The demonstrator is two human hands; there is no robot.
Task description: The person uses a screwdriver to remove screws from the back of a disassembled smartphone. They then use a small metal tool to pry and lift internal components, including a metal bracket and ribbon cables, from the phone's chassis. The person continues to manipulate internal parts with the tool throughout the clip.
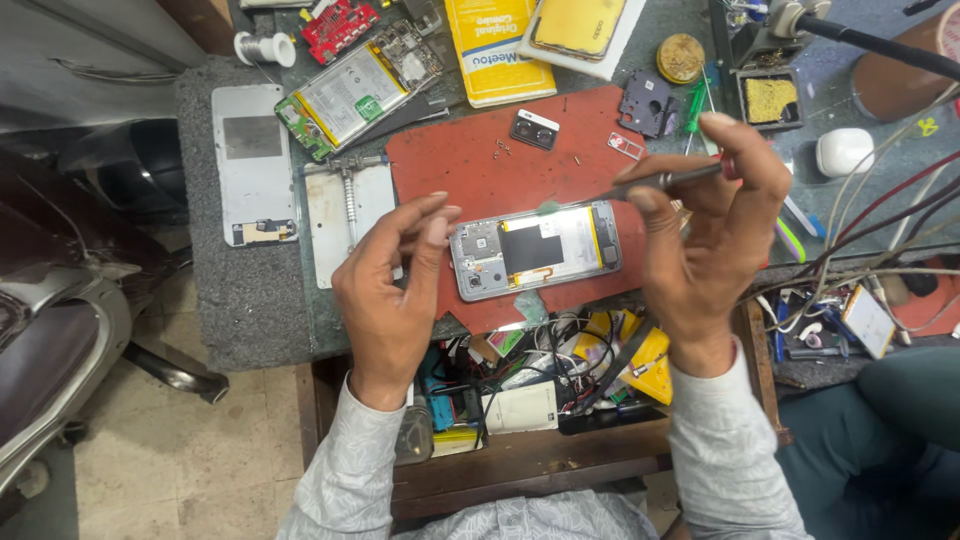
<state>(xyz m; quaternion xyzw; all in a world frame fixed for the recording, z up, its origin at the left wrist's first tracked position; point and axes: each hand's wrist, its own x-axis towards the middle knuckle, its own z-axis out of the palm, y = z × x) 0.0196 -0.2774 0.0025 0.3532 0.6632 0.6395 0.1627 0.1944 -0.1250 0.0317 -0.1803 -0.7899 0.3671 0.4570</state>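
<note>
An opened phone (535, 250) lies face down on a red work mat (470, 165), its back cover off and its battery and boards exposed. My right hand (715, 225) holds a thin screwdriver (655, 181) with a red end, its tip pointing at the phone's upper edge. My left hand (395, 285) hovers at the phone's left end, fingers curled and apart, holding nothing that I can see. A small camera module (534, 129) and a few tiny screws (501, 148) rest on the mat above the phone.
Another opened phone (355, 90), a red circuit board (338, 24), a silver back panel (252, 165) and a metal clamp plate (345, 215) lie at left. A yellow box (495, 50), brass-wool tin (680, 57), soldering stand (765, 95) and cables (880, 240) crowd the right. An open drawer (520, 390) holds clutter.
</note>
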